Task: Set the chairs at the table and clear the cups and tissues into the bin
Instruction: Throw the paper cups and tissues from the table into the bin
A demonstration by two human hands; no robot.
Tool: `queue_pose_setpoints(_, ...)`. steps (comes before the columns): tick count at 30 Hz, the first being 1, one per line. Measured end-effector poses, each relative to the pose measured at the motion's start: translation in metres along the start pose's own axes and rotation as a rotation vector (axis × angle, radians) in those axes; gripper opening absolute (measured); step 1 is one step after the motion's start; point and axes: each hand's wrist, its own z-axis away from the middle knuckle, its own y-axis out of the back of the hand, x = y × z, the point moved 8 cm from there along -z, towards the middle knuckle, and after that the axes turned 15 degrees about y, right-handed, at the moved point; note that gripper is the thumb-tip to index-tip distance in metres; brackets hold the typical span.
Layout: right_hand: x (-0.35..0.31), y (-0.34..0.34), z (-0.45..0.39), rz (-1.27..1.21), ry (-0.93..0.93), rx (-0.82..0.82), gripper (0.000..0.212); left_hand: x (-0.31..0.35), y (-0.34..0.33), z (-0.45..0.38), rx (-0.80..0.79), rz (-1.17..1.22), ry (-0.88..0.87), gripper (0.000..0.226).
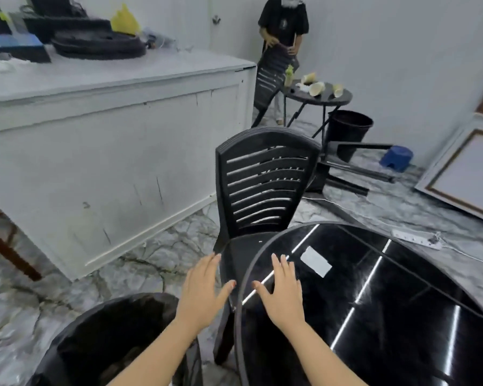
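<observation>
Reflecting ceiling lights, the black table (402,274) stands on marble floor (151,260).

Bin (101,344) and table (402,302) cropped by frame; chair (262,190) seat half-hidden

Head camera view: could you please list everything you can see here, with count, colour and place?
Chair: one, black, tucked at near table.
Near table: one, glossy black, lower right.
Bin: one, black, lower left.
Counter: one, white, left.
Far table: one, black, background.
Cups: several, pale, on far table.
Far bin: one, black, beside far table.
Stool: one, blue, floor right.
Other person: one, dark top, holding chair.
Left hand: open, by chair seat.
Right hand: open, over table edge.
</observation>
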Motion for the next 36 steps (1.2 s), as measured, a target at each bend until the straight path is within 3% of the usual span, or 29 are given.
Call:
queue_pose_setpoints(6,0.064,0.056,0.013,0.011,-0.085,0.076,0.076,0.075,-0.05,0.0,-0.067,-0.024,-0.087,0.07)
queue_pose_setpoints(12,0.105,0.073,0.023,-0.015,-0.169,0.109,0.077,0.107,-0.09,-0.002,-0.148,-0.07,-0.138,0.069)
queue_pose_setpoints(19,0.136,0.071,0.016,-0.009,-0.236,0.121,0.077,0.111,-0.135,-0.02,-0.218,-0.133,-0.189,0.067)
queue_pose_setpoints(25,0.146,0.063,-0.006,-0.019,-0.222,0.136,0.075,0.099,-0.157,-0.025,-0.173,-0.295,-0.269,0.069)
queue_pose_setpoints(36,0.149,0.049,-0.051,0.063,-0.13,0.113,0.071,0.1,-0.154,-0.022,-0.13,-0.232,-0.3,0.068)
